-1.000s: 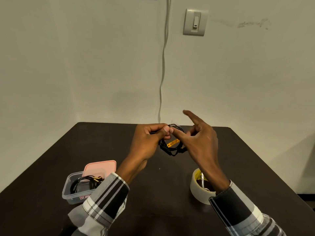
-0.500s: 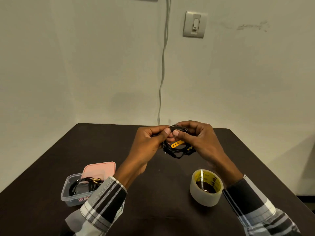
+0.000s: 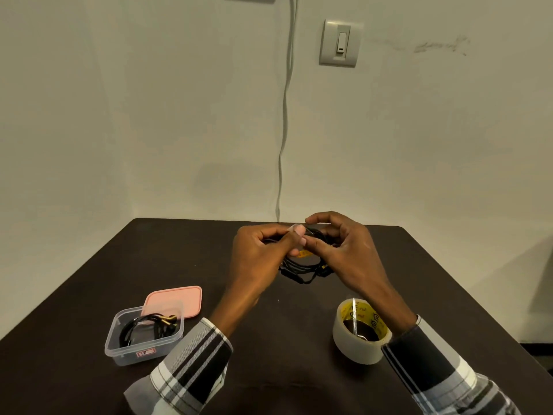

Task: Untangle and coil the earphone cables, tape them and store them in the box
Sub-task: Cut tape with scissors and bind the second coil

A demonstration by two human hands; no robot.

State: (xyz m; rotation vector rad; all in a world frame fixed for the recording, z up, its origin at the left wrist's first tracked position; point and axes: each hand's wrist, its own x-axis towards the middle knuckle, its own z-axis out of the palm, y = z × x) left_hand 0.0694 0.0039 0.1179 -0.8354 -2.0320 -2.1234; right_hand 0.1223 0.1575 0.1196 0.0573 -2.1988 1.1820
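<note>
Head camera, nearest first: at your 4 o'clock the translucent roll of packing tape with yellow print (image 3: 360, 333) sits flat on the dark brown table (image 3: 89, 295), hole up. At 8 o'clock is the open clear plastic box (image 3: 143, 336), one black earphone coil already in it, its pink lid (image 3: 176, 299) leaning at its far rim.

Further out at 12 o'clock, held above the table, is the black coiled earphone cable with a yellow tag (image 3: 302, 263). Your left hand (image 3: 257, 256) and right hand (image 3: 350, 256) are both pinched shut on its upper edge, thumbs nearly touching; a clear strip seems to be between them.

This looks like the taping step. Next, press the strip snug around the bundle without loosening the loops.

The coil hangs as a loop facing you, long axis 9 to 3 o'clock.
</note>
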